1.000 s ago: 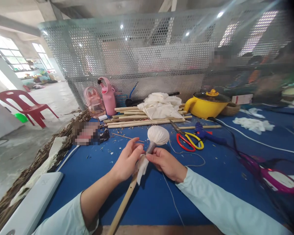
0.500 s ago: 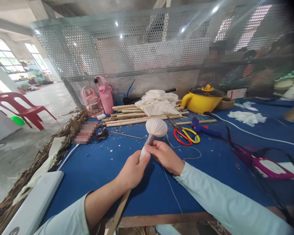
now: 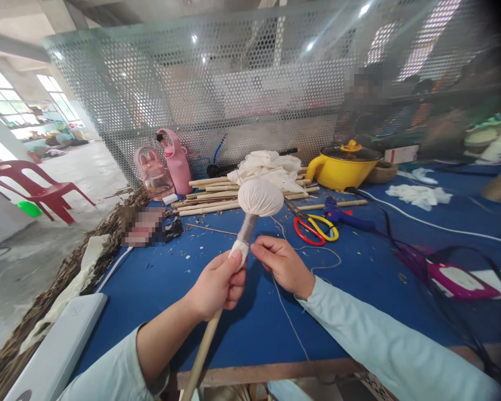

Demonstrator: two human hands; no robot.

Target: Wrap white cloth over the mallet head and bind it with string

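Observation:
My left hand (image 3: 217,285) is closed around a wooden stick (image 3: 204,348) and the white cloth gathered along it. At the stick's upper end is a round, cloth-covered head (image 3: 260,197), pleated toward its neck. Grey thread (image 3: 246,228) is wound in a tight band below that head. Just right of the band, my right hand (image 3: 284,266) pinches the thread, its fingertips close to the cloth. A loose length of thread (image 3: 291,320) hangs from beneath the right hand toward the table's front edge.
Behind the hands lie red-and-yellow-handled scissors (image 3: 315,229), a blue glue gun (image 3: 350,220), wooden sticks (image 3: 211,207) and crumpled white cloth (image 3: 267,167). A yellow pot (image 3: 344,174) and pink bottles (image 3: 178,167) stand before a perforated metal screen (image 3: 234,94). Cables cross the right side.
The wrapped head has risen slightly and turned, showing more of the thread band. My left hand has shifted down and left along the stick; my right fingers have come away from the neck.

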